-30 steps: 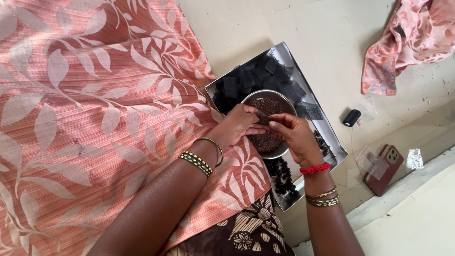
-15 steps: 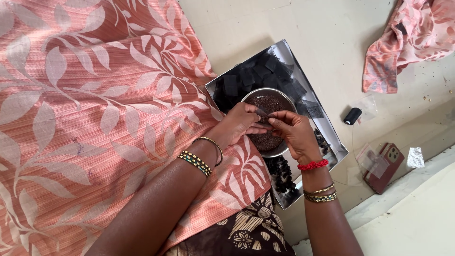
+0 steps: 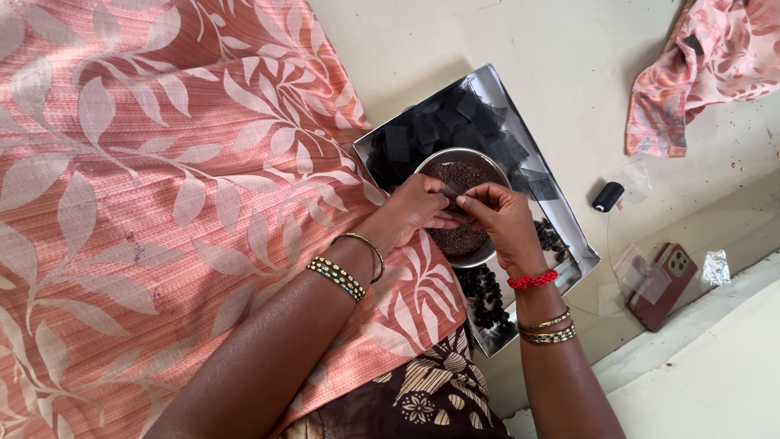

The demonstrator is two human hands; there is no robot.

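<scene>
Your left hand (image 3: 418, 207) and right hand (image 3: 497, 218) are meeting fingertip to fingertip over a round steel bowl (image 3: 487, 254) of dark brown seeds, both with fingers curled in and pinching one small black mesh square (image 3: 452, 192) between them. Your forearms are reaching in from below, wrists bent downward, bangles on both. The bowl is sitting directly under your hands in a shiny metal tray (image 3: 583, 262); beyond your fingertips a heap of black mesh pieces (image 3: 443, 130) is lying in the tray, and beside your right wrist small dark bundles (image 3: 486, 294) are gathering. Right of your right hand, apart on the floor, a black thread spool (image 3: 608, 196) and a red phone (image 3: 661, 284) are lying.
</scene>
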